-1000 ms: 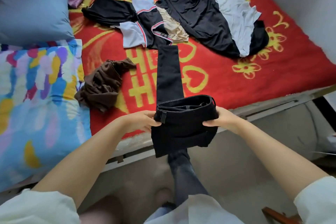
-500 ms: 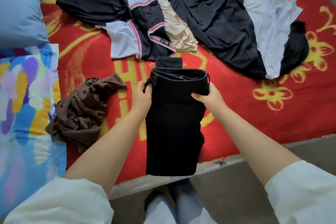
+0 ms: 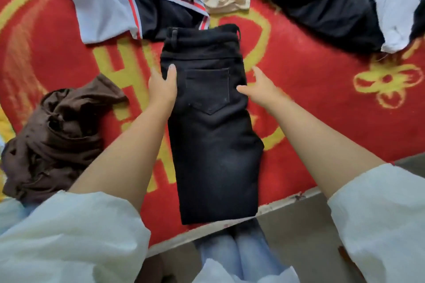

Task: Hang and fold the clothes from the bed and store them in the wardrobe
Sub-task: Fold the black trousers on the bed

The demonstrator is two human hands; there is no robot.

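Now flat: black jeans (image 3: 211, 126), folded double.

We see our two bare forearms reaching out of loose, pale white sleeves, the left sleeve (image 3: 69, 232) and the right sleeve (image 3: 379, 213) both ending above the elbow in wide, soft cuffs. Between the sleeves, below the bed edge (image 3: 287, 200), our legs show in faded light-blue jeans (image 3: 232, 255), darker towards the lower part.

Single head-worn view, facing steeply down, close over the bed (image 3: 310, 99) edge
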